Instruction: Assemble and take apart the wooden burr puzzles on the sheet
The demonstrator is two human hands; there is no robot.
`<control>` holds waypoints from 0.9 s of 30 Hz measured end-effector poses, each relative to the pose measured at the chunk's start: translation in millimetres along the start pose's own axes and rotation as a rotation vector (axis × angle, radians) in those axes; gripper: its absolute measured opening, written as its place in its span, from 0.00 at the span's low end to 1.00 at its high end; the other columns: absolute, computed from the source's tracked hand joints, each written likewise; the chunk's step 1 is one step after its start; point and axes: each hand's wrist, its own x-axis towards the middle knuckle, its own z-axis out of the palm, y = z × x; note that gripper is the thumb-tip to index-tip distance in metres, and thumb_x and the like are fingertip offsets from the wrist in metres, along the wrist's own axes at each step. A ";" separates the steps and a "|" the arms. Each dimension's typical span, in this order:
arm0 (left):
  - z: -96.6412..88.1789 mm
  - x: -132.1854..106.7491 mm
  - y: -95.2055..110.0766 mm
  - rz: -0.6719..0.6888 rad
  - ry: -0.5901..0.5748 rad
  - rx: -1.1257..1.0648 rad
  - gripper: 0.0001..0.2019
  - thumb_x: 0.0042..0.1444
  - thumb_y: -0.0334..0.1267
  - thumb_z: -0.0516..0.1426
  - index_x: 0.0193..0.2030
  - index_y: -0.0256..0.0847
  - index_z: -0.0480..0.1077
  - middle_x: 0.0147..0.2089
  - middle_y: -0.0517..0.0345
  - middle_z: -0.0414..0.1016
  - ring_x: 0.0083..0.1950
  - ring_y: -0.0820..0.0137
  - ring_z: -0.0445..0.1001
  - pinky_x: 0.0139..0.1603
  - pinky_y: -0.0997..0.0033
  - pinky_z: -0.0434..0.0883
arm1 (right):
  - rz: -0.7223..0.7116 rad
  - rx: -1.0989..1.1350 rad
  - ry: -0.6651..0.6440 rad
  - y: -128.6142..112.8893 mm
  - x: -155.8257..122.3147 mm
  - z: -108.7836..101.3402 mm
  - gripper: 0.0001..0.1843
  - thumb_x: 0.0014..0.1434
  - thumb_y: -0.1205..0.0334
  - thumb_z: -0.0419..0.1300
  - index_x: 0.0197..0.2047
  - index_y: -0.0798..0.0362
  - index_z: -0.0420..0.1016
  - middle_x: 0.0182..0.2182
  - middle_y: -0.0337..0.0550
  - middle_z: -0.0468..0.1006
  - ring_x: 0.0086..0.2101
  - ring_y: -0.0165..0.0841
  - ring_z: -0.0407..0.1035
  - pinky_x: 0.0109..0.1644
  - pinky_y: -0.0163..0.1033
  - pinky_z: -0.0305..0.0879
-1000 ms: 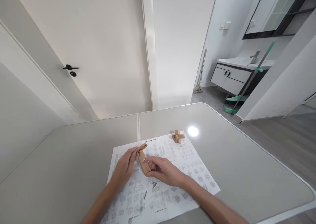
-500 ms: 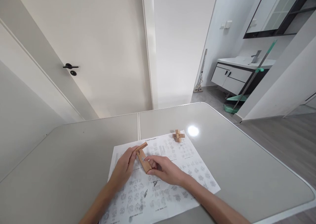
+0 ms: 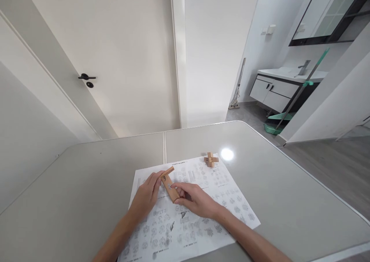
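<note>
My left hand [image 3: 147, 192] is closed on a thin wooden stick [image 3: 168, 172], which lies slantwise across the upper end of a wider wooden puzzle piece [image 3: 170, 189]. That wider piece bears a dark mark like a "3". My right hand [image 3: 196, 199] pinches its lower end between thumb and fingers. Both pieces meet near my left fingertips; whether they interlock I cannot tell. Beneath my hands lies a printed instruction sheet [image 3: 190, 227] with many small diagrams. At its far right corner sits an assembled cross-shaped wooden puzzle [image 3: 211, 160].
The grey table [image 3: 72, 200] has a seam running away from me and a rounded far right corner. Beyond it stand a white door [image 3: 130, 61] and, to the right, a sink cabinet [image 3: 273, 90] with a green dustpan [image 3: 271, 129] and a mop [image 3: 238, 86].
The whole view has shifted slightly, so everything appears a little further right. My hands hold the wooden pieces in nearly the same pose.
</note>
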 end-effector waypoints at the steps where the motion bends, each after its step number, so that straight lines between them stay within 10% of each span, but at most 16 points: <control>1: 0.7 -0.2 -1.4 0.014 -0.006 0.016 0.19 0.74 0.41 0.42 0.65 0.51 0.66 0.52 0.56 0.78 0.49 0.66 0.78 0.50 0.66 0.76 | -0.003 0.001 0.002 0.1 0.1 0.1 0.20 0.68 0.53 0.60 0.61 0.46 0.70 0.33 0.36 0.66 0.31 0.31 0.60 0.37 0.37 0.61; 27: 3.5 -2.6 -4.7 0.082 -0.017 0.025 0.21 0.74 0.40 0.42 0.69 0.57 0.61 0.51 0.58 0.77 0.45 0.69 0.77 0.46 0.70 0.75 | 0.039 0.094 0.073 2.9 2.0 1.5 0.22 0.66 0.54 0.63 0.61 0.45 0.69 0.34 0.36 0.71 0.35 0.33 0.66 0.41 0.40 0.66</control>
